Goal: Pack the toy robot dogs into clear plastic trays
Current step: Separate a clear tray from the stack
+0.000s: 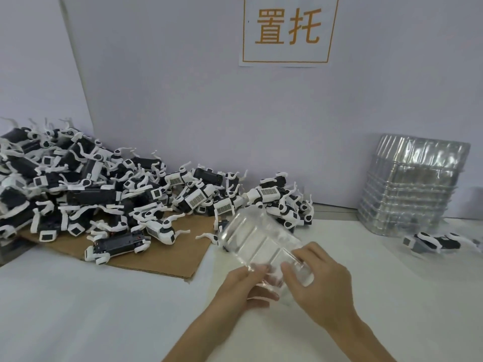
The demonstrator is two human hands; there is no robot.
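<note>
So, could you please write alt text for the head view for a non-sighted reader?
The left hand and right hand hold an empty clear tray at a white table. Toy dogs lie heaped at left, partly on cardboard; a tray stack stands at right.

tray (258,239): clear glossy plastic | sheet (156,259): matt brown cardboard | dogs (86,184): smooth plastic

Clear tray (261,244) was empty and tilted, held by left hand (243,286) and right hand (318,286); black-and-white robot dogs (86,189) lay heaped off to their left, tray stack (410,189) off right.
</note>
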